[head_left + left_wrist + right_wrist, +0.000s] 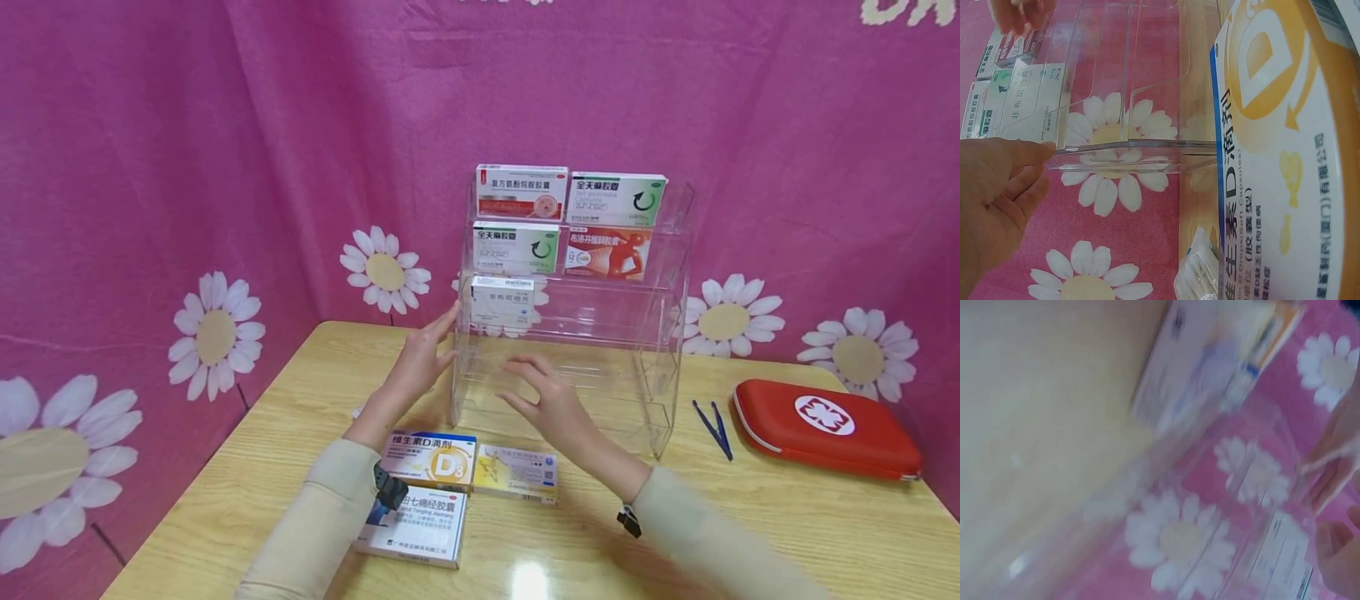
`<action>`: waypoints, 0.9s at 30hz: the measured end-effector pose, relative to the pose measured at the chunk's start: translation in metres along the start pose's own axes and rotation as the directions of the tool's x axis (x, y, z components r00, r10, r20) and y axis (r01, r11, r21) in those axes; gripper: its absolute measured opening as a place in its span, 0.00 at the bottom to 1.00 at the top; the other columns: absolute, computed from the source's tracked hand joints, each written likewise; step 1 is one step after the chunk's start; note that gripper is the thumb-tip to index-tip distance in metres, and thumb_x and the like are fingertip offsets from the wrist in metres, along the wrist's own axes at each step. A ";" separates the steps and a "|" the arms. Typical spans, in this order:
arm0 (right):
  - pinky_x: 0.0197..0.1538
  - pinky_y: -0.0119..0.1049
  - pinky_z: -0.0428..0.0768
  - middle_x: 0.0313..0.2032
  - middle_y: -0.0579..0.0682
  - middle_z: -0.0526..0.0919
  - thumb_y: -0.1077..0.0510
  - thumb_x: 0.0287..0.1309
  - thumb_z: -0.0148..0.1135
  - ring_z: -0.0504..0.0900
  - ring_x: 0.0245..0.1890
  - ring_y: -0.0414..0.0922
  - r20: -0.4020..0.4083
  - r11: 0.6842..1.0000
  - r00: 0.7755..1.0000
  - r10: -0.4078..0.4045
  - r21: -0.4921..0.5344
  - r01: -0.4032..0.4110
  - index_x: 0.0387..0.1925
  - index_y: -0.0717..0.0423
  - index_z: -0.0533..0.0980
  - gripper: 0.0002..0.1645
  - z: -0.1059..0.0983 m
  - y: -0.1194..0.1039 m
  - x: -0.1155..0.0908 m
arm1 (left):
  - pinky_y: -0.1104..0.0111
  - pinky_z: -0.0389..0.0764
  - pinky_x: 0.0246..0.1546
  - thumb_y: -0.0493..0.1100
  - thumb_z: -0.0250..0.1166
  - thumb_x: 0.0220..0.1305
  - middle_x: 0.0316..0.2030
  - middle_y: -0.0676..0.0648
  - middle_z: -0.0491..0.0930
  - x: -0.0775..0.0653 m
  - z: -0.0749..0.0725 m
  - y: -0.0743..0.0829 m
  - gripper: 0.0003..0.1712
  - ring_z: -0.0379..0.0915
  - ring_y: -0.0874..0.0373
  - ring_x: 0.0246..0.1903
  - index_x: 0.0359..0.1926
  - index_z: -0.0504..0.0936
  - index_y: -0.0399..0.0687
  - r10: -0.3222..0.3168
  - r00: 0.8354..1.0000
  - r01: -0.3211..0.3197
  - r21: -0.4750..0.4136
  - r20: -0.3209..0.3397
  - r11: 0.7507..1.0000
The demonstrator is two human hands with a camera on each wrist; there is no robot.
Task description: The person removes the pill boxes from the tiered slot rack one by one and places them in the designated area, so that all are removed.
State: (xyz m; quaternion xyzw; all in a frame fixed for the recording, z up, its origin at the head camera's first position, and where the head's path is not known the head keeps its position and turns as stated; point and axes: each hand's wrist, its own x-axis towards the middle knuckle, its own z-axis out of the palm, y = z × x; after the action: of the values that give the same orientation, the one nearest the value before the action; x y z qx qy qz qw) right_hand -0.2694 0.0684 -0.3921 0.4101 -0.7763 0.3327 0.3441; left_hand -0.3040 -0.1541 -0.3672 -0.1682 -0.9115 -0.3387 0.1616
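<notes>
**Five boxes up on the clear rack [592, 308], three down on the table [622, 533]**

Two hands are at the rack. The left hand [416, 367] rests its fingers against the rack's left side, fairly straight and not wrapped round it. The right hand [551, 404] is in front of the lower rack, holding nothing, its thumb and fingers apart.

The rack's top row carries two boxes: a red-and-white box [522, 204] on the left and a green-arrow box [617, 200] on the right. The second row also has two: a second green-arrow box [517, 248] on the left, and a red box [607, 252] beside it. One pale box [501, 304] stands at the left end of the third row.

Three boxes lie in front of the rack: an orange D3 box [431, 458], a yellow-and-white box [517, 472] just to its right, and a white box [420, 529] nearest the person.

To the right of the rack are one pair of blue tweezers [716, 432] and one red case [825, 429]. The left wrist view adds one bag of cotton swabs [1197, 269] near the D3 box.
</notes>
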 end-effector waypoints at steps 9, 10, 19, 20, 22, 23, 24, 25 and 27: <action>0.58 0.46 0.84 0.49 0.62 0.81 0.66 0.49 0.73 0.80 0.52 0.57 -0.080 0.993 0.996 0.033 -0.109 -0.042 0.49 0.66 0.79 0.23 -0.014 0.035 0.042 | 0.59 0.80 0.59 0.30 0.65 0.61 0.72 0.42 0.62 -0.001 -0.001 -0.001 0.46 0.75 0.41 0.61 0.76 0.54 0.49 -0.001 1.000 0.001 -0.008 0.007 1.000; 0.59 0.47 0.83 0.50 0.63 0.80 0.66 0.50 0.72 0.79 0.53 0.57 -0.076 0.991 0.996 0.040 -0.123 -0.050 0.50 0.66 0.78 0.23 -0.015 0.038 0.046 | 0.59 0.80 0.59 0.30 0.65 0.61 0.72 0.42 0.62 -0.001 -0.001 -0.001 0.46 0.75 0.41 0.60 0.76 0.54 0.49 0.002 1.000 -0.002 -0.006 0.005 1.000; 0.64 0.51 0.78 0.52 0.64 0.79 0.66 0.54 0.70 0.77 0.55 0.60 -0.013 0.967 0.993 0.115 -0.225 -0.115 0.53 0.65 0.76 0.24 -0.011 0.065 0.072 | 0.59 0.80 0.59 0.29 0.65 0.60 0.72 0.41 0.62 -0.001 0.000 -0.001 0.46 0.75 0.41 0.60 0.76 0.54 0.49 0.003 1.000 -0.003 -0.005 -0.005 1.000; 0.64 0.50 0.79 0.51 0.63 0.79 0.66 0.54 0.69 0.77 0.55 0.59 -0.006 0.966 0.992 0.122 -0.228 -0.120 0.52 0.65 0.77 0.23 -0.010 0.066 0.073 | 0.59 0.80 0.59 0.29 0.65 0.60 0.72 0.41 0.62 -0.001 0.000 -0.001 0.46 0.75 0.41 0.60 0.76 0.54 0.48 0.004 1.000 -0.004 -0.004 -0.008 1.000; 0.63 0.50 0.80 0.51 0.63 0.79 0.67 0.55 0.69 0.77 0.55 0.58 0.004 0.964 0.991 0.133 -0.232 -0.128 0.51 0.65 0.78 0.21 -0.009 0.069 0.075 | 0.59 0.80 0.60 0.29 0.65 0.60 0.72 0.41 0.62 -0.001 0.001 0.000 0.46 0.75 0.41 0.60 0.75 0.55 0.48 0.006 1.000 -0.006 -0.005 -0.011 1.000; 0.63 0.50 0.80 0.51 0.63 0.79 0.67 0.55 0.68 0.77 0.55 0.58 0.009 0.964 0.990 0.137 -0.232 -0.132 0.51 0.64 0.78 0.20 -0.009 0.070 0.075 | 0.58 0.80 0.60 0.29 0.65 0.60 0.72 0.41 0.62 -0.001 0.001 0.000 0.46 0.75 0.41 0.60 0.75 0.55 0.47 0.007 1.000 -0.007 -0.008 -0.011 1.000; 0.63 0.50 0.80 0.51 0.63 0.79 0.67 0.55 0.68 0.77 0.55 0.58 0.014 0.964 0.990 0.140 -0.231 -0.133 0.50 0.65 0.78 0.19 -0.008 0.070 0.075 | 0.58 0.80 0.60 0.29 0.65 0.60 0.72 0.41 0.62 -0.001 0.001 0.000 0.46 0.75 0.41 0.60 0.75 0.55 0.48 0.005 1.000 -0.005 -0.010 -0.011 1.000; 0.63 0.50 0.80 0.51 0.63 0.79 0.67 0.56 0.67 0.77 0.55 0.58 0.019 0.963 0.990 0.142 -0.232 -0.134 0.50 0.64 0.78 0.18 -0.007 0.071 0.075 | 0.58 0.80 0.60 0.29 0.65 0.60 0.72 0.41 0.62 -0.001 0.001 0.000 0.46 0.75 0.41 0.60 0.75 0.55 0.47 0.004 1.000 -0.004 -0.010 -0.011 1.000; 0.63 0.49 0.80 0.51 0.63 0.79 0.68 0.56 0.67 0.77 0.55 0.58 0.023 0.964 0.990 0.141 -0.231 -0.132 0.49 0.64 0.78 0.17 -0.006 0.071 0.076 | 0.58 0.79 0.60 0.29 0.65 0.60 0.72 0.41 0.63 0.000 0.001 0.000 0.46 0.75 0.41 0.60 0.75 0.55 0.48 0.001 1.000 -0.001 -0.011 -0.013 1.000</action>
State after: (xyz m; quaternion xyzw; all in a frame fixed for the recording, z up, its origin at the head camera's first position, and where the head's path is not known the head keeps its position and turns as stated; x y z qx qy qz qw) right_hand -0.3617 0.0739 -0.3445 0.3198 -0.8424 0.2561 0.3501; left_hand -0.3036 -0.1538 -0.3678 -0.1674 -0.9084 -0.3448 0.1668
